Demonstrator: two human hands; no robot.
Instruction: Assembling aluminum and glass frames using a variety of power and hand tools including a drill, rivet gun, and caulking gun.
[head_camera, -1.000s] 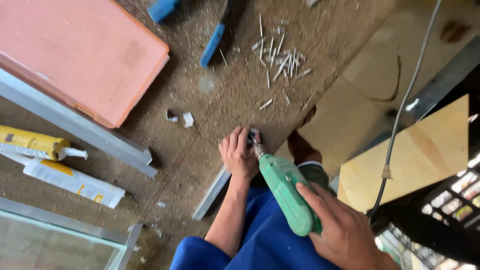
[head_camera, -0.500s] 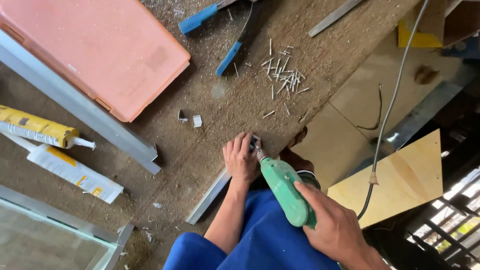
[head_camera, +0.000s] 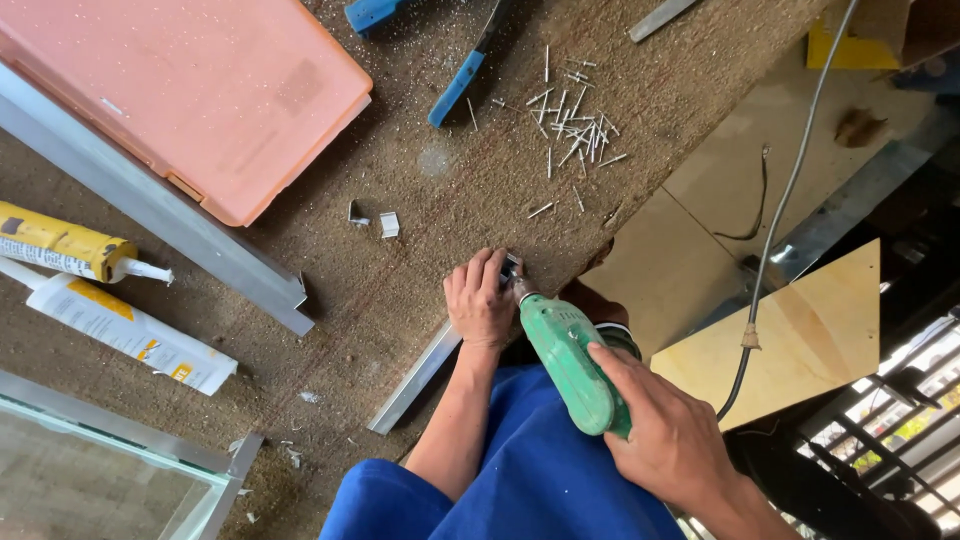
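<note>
While my right hand (head_camera: 672, 436) wraps around the rear of the green electric drill (head_camera: 570, 358), fingers closed tight on its body, the drill's nose points up and left at the end of a short aluminium strip (head_camera: 415, 378) lying near the edge of the chipboard bench (head_camera: 420, 170). My left hand (head_camera: 481, 304) presses down flat on that strip's upper end, fingers together over the metal, right beside the drill's chuck. I cannot make out the bit itself or the exact spot it meets, since my fingers cover it.

Out to the left lie two sealant cartridges: a yellow one (head_camera: 58, 243) with a white nozzle, cut off by the frame edge, and below it a white one (head_camera: 128, 331) with orange patches on its label, both slanting down to the right. Their print is too small for me to read. Above them a long aluminium angle profile (head_camera: 165, 220) runs diagonally beside a salmon-pink plastic case (head_camera: 190, 85). Two small metal offcuts (head_camera: 375, 220) sit between the case and my left hand. Further up, a scatter of screws (head_camera: 575, 130) lies by a blue-handled tool (head_camera: 458, 85), whose head is hidden in shadow. A glass pane in a metal frame (head_camera: 90, 470) fills the lower left corner, partly cropped. A grey cable (head_camera: 790, 190) hangs off the bench to the right.
</note>
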